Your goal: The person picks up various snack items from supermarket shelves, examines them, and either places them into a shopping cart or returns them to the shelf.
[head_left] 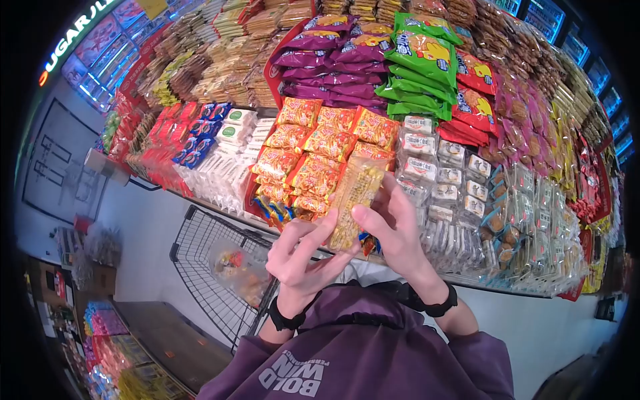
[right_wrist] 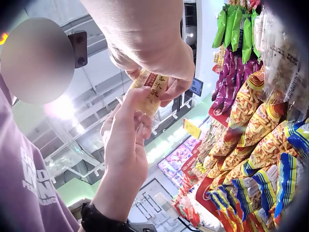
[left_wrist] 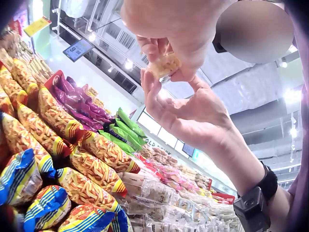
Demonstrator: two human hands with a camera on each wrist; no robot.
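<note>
A long yellow puffed-grain snack bar (head_left: 357,193) in a see-through wrapper is held up in front of the shelf. My left hand (head_left: 297,257) pinches its lower left side between thumb and fingers. On the other side, my right hand (head_left: 398,233) grips it with the thumb across the front, its fingers mostly hidden behind. Dark printed characters and a reddish label show on the snack bar (right_wrist: 153,87) in the right wrist view. Behind it lie orange-and-red snack packets (head_left: 310,170), while white-labelled packs (head_left: 420,157) sit just right of the right hand.
Purple bags (head_left: 320,60), green bags (head_left: 420,63) and red bags (head_left: 475,100) are stacked farther back. Below the shelf's left front stands a wire shopping cart (head_left: 207,250) with a see-through bag (head_left: 233,267) of goods inside. A dark counter (head_left: 173,347) is at lower left.
</note>
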